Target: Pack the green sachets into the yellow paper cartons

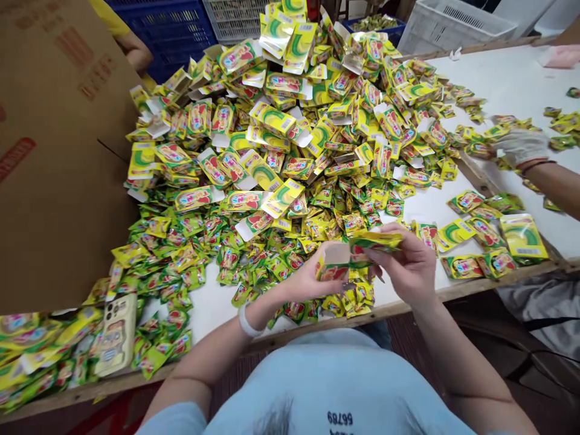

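My left hand point(312, 278) is closed around a small yellow, red and green carton point(334, 254) whose top gapes, showing its bare inside. Pinched in my right hand point(410, 266) are a few flat candy packets point(376, 241), held right beside the carton's mouth. Under and before my hands lie many loose green and yellow candy packets point(281, 266) on the white table. Behind them rises a big heap of small yellow cartons point(272, 175), many with flaps standing out.
A large cardboard box point(58, 157) blocks the left side. A phone point(118, 332) lies among packets at the front left. To the right, a co-worker's gloved hand point(521, 145) reaches over packets. Blue point(167, 36) and white crates point(453, 30) stand behind.
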`<move>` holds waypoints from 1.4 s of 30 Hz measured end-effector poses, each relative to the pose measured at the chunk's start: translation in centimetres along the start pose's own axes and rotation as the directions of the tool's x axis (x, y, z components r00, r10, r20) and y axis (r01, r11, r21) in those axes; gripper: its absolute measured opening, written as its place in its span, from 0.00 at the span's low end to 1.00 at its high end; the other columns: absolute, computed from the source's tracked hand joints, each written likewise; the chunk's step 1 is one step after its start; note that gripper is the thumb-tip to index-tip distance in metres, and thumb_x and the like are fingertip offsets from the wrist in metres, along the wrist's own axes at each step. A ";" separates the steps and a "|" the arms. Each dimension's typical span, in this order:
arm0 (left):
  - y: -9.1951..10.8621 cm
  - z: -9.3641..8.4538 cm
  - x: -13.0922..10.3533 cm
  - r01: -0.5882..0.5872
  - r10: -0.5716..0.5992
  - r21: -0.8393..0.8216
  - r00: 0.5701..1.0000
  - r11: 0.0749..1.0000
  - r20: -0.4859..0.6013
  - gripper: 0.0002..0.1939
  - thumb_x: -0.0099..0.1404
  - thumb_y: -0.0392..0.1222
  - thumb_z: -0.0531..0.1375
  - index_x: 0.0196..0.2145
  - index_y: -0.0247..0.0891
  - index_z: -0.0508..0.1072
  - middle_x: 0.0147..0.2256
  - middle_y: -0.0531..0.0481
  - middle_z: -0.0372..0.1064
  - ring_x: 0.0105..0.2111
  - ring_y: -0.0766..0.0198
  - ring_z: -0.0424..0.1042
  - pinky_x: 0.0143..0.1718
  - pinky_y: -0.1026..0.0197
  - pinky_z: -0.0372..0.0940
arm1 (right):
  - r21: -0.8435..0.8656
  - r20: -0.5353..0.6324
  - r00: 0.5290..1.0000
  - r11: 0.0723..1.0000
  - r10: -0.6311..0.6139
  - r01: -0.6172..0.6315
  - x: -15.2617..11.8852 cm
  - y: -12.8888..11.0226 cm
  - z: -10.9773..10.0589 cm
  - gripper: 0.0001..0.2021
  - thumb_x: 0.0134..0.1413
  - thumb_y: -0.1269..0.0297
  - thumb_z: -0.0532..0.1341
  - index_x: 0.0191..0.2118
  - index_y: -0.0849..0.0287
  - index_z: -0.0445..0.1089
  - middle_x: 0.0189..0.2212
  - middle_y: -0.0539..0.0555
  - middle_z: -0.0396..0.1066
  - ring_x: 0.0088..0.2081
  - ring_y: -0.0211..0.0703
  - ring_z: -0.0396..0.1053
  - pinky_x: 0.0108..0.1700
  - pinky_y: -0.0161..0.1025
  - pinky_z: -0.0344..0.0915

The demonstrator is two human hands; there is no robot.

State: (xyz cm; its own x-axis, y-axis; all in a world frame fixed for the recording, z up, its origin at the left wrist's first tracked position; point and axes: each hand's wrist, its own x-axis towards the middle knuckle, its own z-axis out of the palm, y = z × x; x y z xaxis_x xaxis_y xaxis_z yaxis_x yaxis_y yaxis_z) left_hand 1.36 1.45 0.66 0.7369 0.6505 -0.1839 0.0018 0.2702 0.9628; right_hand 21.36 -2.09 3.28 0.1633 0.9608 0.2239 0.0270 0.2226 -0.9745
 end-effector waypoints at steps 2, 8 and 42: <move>-0.2 1.0 -0.7 -0.013 0.012 -0.018 0.999 1.000 -0.053 0.35 0.56 0.53 0.70 0.54 0.38 0.61 0.34 0.51 0.68 0.34 0.63 0.70 0.38 0.59 0.67 | -0.133 0.110 0.976 0.971 -0.185 0.199 0.6 -0.2 0.7 0.06 0.56 0.68 0.65 0.40 0.54 0.72 0.39 0.55 0.72 0.35 0.43 0.73 0.28 0.37 0.72; 0.9 1.1 -1.7 0.011 0.003 0.114 0.993 0.993 -0.121 0.42 0.58 0.43 0.69 0.63 0.42 0.51 0.47 0.46 0.69 0.41 0.59 0.73 0.46 0.55 0.68 | -0.361 0.542 0.810 0.808 -0.225 0.466 0.2 -0.9 -0.4 0.14 0.59 0.79 0.55 0.43 0.55 0.71 0.39 0.55 0.70 0.40 0.42 0.73 0.39 0.36 0.71; -4.5 -6.3 -6.3 0.542 0.153 0.834 0.819 0.109 -0.552 0.15 0.69 0.50 0.57 0.45 0.35 0.71 0.41 0.40 0.73 0.44 0.47 0.72 0.45 0.50 0.64 | -0.992 -0.118 0.957 -0.079 0.264 -0.101 1.1 7.5 -10.1 0.20 0.64 0.50 0.56 0.45 0.64 0.71 0.45 0.68 0.71 0.45 0.60 0.71 0.36 0.44 0.64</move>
State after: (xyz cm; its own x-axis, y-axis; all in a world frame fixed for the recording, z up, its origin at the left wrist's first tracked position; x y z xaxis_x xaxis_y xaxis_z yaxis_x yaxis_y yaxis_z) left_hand -7.54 0.65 -3.75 0.2306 0.9665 -0.1124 0.9628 -0.2099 0.1703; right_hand 31.65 -1.05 -3.90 0.2799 0.9590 -0.0438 0.9596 -0.2780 0.0439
